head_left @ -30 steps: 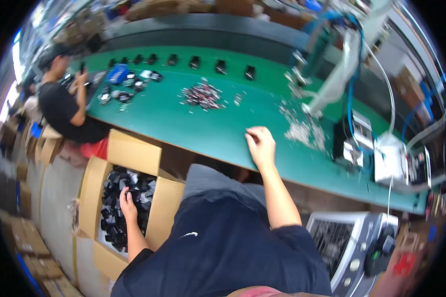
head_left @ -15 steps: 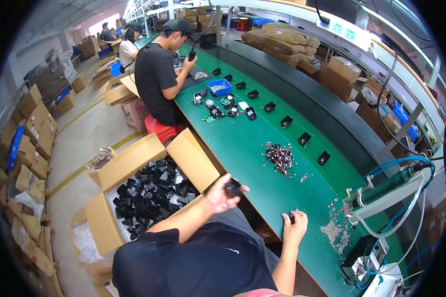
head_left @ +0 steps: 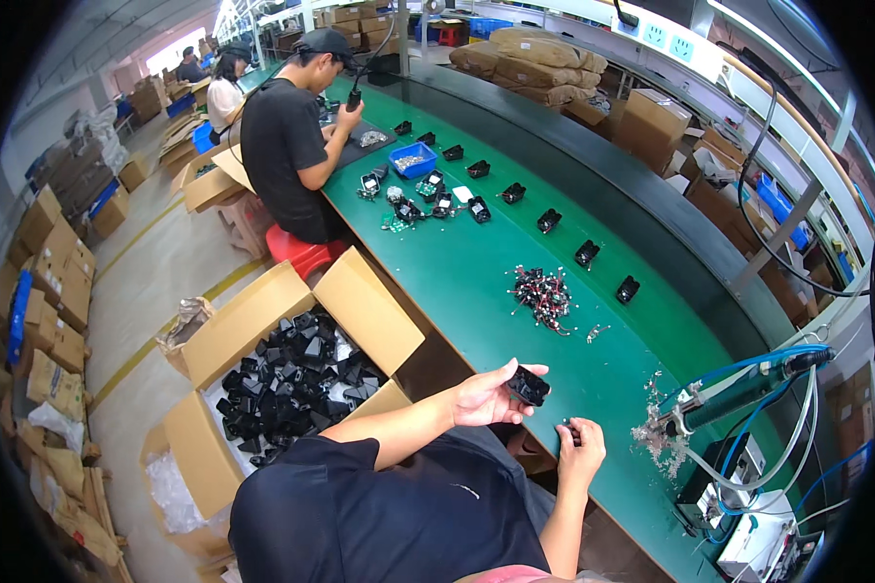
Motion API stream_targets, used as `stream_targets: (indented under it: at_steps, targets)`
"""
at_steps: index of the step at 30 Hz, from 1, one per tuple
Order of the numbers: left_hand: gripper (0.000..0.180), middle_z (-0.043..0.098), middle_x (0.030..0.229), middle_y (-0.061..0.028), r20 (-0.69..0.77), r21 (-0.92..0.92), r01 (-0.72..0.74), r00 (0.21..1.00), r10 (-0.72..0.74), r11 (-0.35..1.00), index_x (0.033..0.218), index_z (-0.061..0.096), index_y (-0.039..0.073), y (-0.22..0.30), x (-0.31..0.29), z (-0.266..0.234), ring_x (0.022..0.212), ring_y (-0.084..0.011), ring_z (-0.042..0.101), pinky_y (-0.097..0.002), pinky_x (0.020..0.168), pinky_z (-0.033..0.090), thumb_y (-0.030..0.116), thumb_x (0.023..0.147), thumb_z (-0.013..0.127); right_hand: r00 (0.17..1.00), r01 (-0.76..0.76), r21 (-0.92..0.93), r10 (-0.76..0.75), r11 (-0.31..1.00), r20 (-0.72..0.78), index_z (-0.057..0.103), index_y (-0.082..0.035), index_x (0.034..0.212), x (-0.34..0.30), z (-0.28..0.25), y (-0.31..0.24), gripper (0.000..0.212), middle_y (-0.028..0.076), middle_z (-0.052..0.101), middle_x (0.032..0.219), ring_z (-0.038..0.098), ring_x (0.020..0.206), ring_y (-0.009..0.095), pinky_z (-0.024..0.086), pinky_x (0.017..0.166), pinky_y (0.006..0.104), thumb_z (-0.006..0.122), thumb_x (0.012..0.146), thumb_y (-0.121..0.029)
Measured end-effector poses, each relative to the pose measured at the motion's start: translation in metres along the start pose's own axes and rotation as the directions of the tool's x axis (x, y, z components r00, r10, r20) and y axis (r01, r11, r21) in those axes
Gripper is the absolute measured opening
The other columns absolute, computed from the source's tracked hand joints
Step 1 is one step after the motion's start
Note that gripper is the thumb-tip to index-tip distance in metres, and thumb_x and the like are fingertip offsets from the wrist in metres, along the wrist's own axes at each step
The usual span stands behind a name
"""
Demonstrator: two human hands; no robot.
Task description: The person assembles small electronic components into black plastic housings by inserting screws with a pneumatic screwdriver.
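By the green bench (head_left: 462, 287), my left hand (head_left: 484, 399) is holding a black housing (head_left: 529, 387), fingers partly open; nearby, my right hand (head_left: 581, 449) is posing loosely curled, contents unclear

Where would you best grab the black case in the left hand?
I'd take the black case by its lower right edge, coming from the right: the left hand cups its left side, while that edge sticks out uncovered. The right hand is on that side.
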State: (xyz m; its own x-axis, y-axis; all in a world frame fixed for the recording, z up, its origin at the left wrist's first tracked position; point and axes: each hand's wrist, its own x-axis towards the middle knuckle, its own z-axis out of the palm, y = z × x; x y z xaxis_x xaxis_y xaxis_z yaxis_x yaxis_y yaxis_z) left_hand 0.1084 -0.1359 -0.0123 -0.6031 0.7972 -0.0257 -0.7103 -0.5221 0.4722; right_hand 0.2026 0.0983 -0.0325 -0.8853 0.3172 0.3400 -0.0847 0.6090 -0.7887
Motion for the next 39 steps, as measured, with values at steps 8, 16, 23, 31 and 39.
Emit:
stream_targets:
  at_steps: [8, 16, 23, 31, 39]
  targets:
    - [0.092, 0.053, 0.145, -0.0135, 0.146, 0.314, -0.049, 0.989, 0.003, 0.948, 0.157, 0.036, 0.008, 0.009, 0.007, 0.008, 0.12, -0.0298, 0.063, -0.041, 0.099, 0.055, 0.009, 0.08, 0.086, 0.999, 0.051, -0.282, -0.049, 0.958, 0.016, 0.073, 0.003, 0.096, -0.016, -0.019, -0.018, 0.014, 0.019, 0.071, 0.103, 0.07, 0.097, 0.035, 0.056, 0.088, 0.0424, 0.073, 0.083, 0.0]
    - [0.087, 0.054, 0.142, -0.0176, 0.078, 0.553, 0.06, 0.989, -0.124, 0.831, 0.148, 0.041, 0.007, 0.018, 0.061, 0.033, 0.121, -0.0232, 0.061, -0.0377, 0.102, 0.053, -0.004, 0.074, 0.085, 0.982, -0.145, 0.437, 0.183, 0.888, -0.046, 0.075, 0.001, 0.1, 0.008, -0.028, -0.066, 0.014, 0.014, 0.075, 0.108, 0.074, 0.093, 0.019, 0.061, 0.079, 0.03, 0.075, 0.086, 0.002]
    - [0.079, 0.041, 0.144, -0.0093, 0.217, 0.844, -0.168, 0.975, -0.039, 0.51, 0.144, 0.048, 0.007, 0.007, 0.091, 0.044, 0.116, -0.0207, 0.062, -0.0358, 0.095, 0.058, -0.003, 0.075, 0.086, 0.972, 0.165, -0.116, -0.181, 0.979, -0.15, 0.076, -0.006, 0.094, 0.029, -0.035, -0.072, 0.02, 0.006, 0.076, 0.108, 0.061, 0.081, 0.024, 0.051, 0.074, 0.0329, 0.082, 0.075, -0.001]
    - [0.08, 0.04, 0.144, -0.0112, 0.164, 0.853, -0.156, 0.986, 0.028, 0.499, 0.146, 0.047, 0.008, 0.007, 0.086, 0.033, 0.115, -0.0209, 0.061, -0.0347, 0.091, 0.061, -0.007, 0.076, 0.083, 0.972, 0.223, -0.152, -0.232, 0.963, -0.046, 0.076, -0.006, 0.094, 0.041, -0.029, -0.063, 0.022, 0.006, 0.072, 0.112, 0.059, 0.078, 0.022, 0.051, 0.071, 0.0336, 0.082, 0.074, 0.0]
    - [0.083, 0.04, 0.142, -0.0114, 0.148, 0.92, -0.148, 0.989, 0.027, 0.362, 0.148, 0.045, 0.01, 0.002, 0.094, 0.038, 0.118, -0.0225, 0.059, -0.0348, 0.089, 0.06, -0.009, 0.076, 0.081, 0.987, 0.146, -0.141, -0.154, 0.979, -0.045, 0.077, -0.009, 0.094, 0.047, -0.027, -0.054, 0.024, 0.005, 0.065, 0.1, 0.057, 0.079, 0.022, 0.05, 0.064, 0.0335, 0.082, 0.072, -0.001]
